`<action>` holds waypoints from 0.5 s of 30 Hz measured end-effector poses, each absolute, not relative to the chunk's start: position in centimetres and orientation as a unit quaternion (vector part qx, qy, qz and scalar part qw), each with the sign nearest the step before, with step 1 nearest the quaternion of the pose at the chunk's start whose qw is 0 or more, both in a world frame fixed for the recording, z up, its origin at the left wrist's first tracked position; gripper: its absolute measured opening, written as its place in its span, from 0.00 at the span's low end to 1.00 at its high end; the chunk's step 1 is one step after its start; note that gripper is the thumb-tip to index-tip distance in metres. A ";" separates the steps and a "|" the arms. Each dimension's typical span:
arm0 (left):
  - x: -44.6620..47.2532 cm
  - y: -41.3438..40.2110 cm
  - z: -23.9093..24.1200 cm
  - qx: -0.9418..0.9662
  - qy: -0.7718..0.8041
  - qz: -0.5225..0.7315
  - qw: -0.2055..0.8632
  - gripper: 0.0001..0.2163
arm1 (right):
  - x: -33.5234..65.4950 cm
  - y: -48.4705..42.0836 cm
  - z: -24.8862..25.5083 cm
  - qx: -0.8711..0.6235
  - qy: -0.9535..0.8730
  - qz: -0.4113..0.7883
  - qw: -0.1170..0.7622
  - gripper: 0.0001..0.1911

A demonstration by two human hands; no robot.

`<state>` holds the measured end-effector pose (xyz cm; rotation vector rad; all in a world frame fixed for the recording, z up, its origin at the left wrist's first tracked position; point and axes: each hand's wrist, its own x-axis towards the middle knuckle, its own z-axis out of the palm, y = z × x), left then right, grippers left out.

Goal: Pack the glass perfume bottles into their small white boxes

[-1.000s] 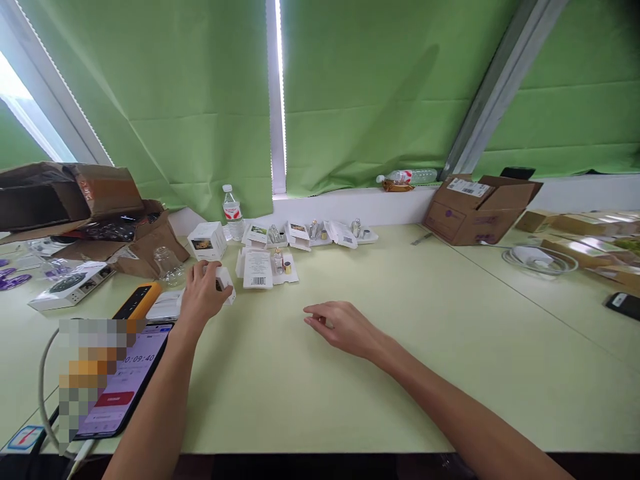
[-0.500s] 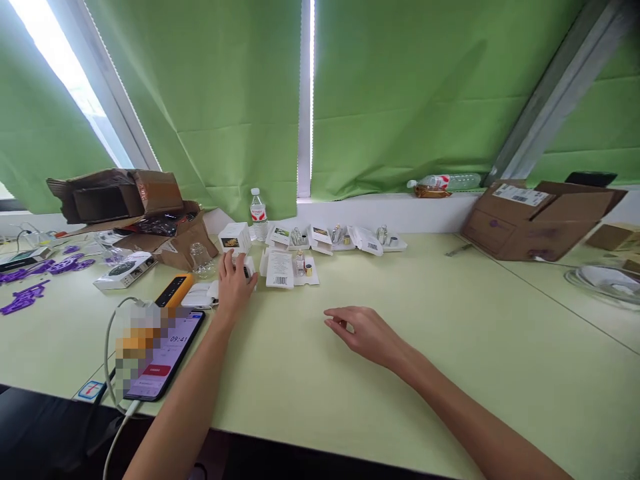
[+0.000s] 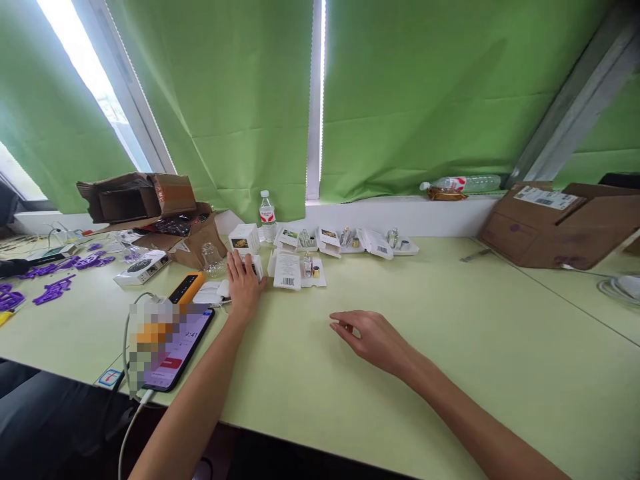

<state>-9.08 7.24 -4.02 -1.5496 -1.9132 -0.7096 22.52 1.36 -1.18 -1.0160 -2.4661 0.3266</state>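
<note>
My left hand (image 3: 244, 285) is draped over the small white box (image 3: 257, 265), just left of the barcode card (image 3: 287, 270). Can't tell if it's actually gripping it. Right hand (image 3: 374, 339) rests on the table (image 3: 450, 347), fingers loose, holding nothing.

Water bottle (image 3: 267, 215) behind small box (image 3: 244, 238) — phone (image 3: 175, 347) at table's (image 3: 450, 347) left edge.

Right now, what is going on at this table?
A person is at a pale green table. The left hand lies over a small white box, beside opened white packages with tiny bottles; whether it grips the box is unclear. The right hand rests open on the bare tabletop and holds nothing. A phone lies near the front edge on the left.
</note>
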 end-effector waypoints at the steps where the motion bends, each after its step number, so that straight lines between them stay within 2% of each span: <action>1: -9.0 7.3 -3.9 -0.575 -0.723 -0.257 0.284 0.35 | 22.5 1.3 -1.2 -0.366 -0.895 0.116 0.226 0.17; 8: -9.5 8.6 -3.3 -0.558 -0.763 -0.203 0.256 0.37 | 22.4 1.4 -1.3 -0.352 -0.900 0.098 0.237 0.17; 15: -10.9 10.6 -3.0 -0.543 -0.785 -0.176 0.240 0.45 | 22.4 1.1 -1.1 -0.352 -0.903 0.081 0.234 0.17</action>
